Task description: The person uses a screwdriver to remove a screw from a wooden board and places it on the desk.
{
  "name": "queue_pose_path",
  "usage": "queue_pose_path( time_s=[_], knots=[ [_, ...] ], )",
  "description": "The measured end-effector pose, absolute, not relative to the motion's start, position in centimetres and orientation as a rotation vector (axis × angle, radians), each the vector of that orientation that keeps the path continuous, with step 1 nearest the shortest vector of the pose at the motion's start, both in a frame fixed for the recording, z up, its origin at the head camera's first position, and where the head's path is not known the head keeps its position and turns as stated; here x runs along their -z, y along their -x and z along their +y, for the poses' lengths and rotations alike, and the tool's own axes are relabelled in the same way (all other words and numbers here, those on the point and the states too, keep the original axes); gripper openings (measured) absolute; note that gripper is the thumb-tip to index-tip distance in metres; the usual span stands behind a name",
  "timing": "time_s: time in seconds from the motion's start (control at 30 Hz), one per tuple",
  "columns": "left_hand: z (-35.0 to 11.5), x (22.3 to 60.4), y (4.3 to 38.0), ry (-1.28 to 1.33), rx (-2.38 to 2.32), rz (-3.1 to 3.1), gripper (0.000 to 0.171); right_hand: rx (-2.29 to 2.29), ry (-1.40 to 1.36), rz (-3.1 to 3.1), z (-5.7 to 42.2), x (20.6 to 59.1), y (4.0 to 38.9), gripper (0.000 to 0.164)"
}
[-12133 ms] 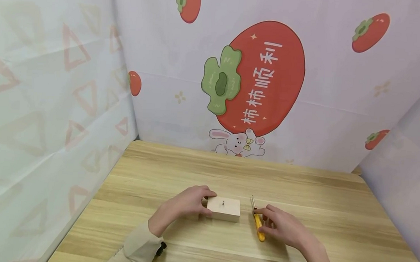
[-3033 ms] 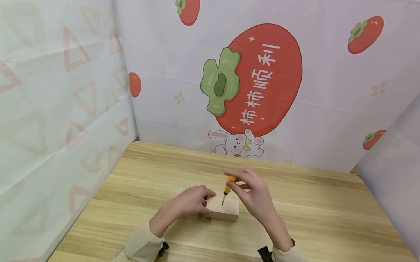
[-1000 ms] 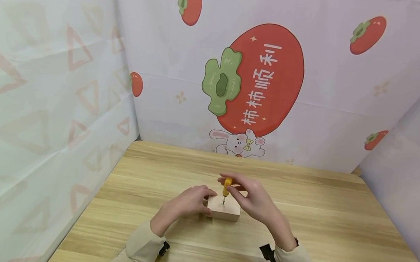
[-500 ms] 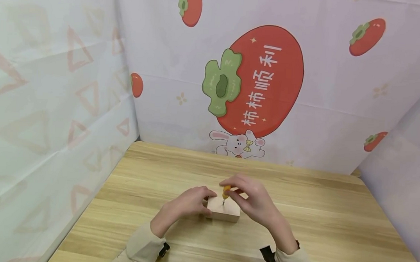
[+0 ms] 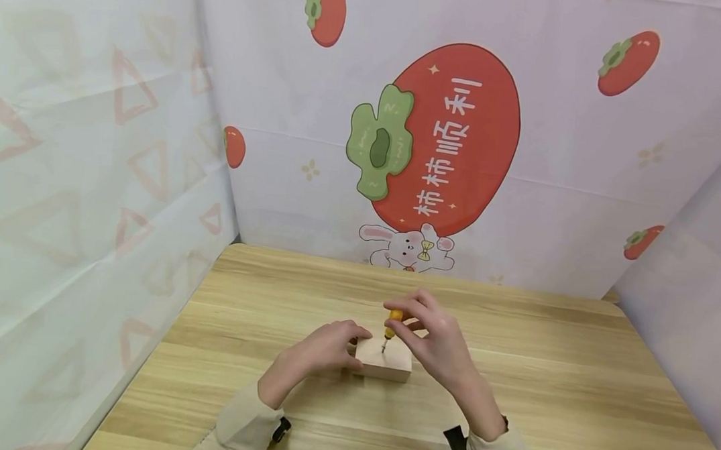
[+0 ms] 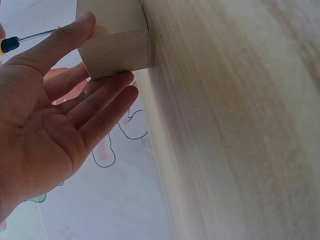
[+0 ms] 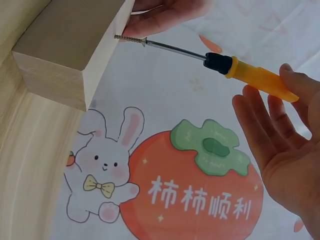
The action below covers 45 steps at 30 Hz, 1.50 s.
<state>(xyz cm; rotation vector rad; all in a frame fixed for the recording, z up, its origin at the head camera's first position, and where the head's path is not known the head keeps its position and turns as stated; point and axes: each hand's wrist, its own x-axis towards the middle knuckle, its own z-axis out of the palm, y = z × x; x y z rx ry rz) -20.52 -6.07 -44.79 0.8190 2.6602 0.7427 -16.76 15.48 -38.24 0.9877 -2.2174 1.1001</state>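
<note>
On the table lies a pale wooden block (image 5: 386,368), with my left hand (image 5: 325,347) gripping its left end. In the left wrist view, the thumb and fingers bracket the block (image 6: 117,52) from opposite sides. A screw (image 7: 131,39) stands in the block's top face, part of its thread still showing. My right hand (image 5: 439,339) pinches the yellow handle of a screwdriver (image 7: 257,79) near its butt end. The screwdriver's shaft meets the screw head in the right wrist view, roughly in line with it. Seen from the head, the tool leans slightly right.
The wood-grain table (image 5: 541,374) extends around both hands. Behind it rises a white cloth backdrop (image 5: 277,201) printed with persimmons and a rabbit. Another printed cloth (image 5: 85,173) hangs along the left side. Black straps (image 5: 458,444) sit at the wrists.
Twelve seconds ago the screwdriver lay on the table under my right hand; now it stands over the screw. Since half a second ago, the right fingers have risen and shifted. The left hand stays put.
</note>
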Motion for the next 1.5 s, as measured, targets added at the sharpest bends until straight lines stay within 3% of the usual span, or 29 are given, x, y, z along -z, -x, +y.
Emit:
queue_pose_path(
  time_s=[0.3,0.73,1.13,1.5],
  knots=[
    [-6.25,44.96,20.59,-0.799,-0.756,2.652,0.054,-1.147,-1.124,-2.228,16.13,38.13,17.05,0.039],
    [-5.99,44.81,20.59,-0.813,-0.750,2.655,0.054,-1.099,-0.928,-2.197,15.57,38.06,16.91,0.036],
    [-6.08,45.12,20.60,-0.818,-0.744,2.662,0.053,-1.182,-0.995,-2.224,15.88,38.17,17.14,0.034],
    [-6.22,45.08,20.56,-0.792,-0.749,2.655,0.055,-1.179,-0.889,-2.207,15.38,38.60,17.12,0.033]
  ],
)
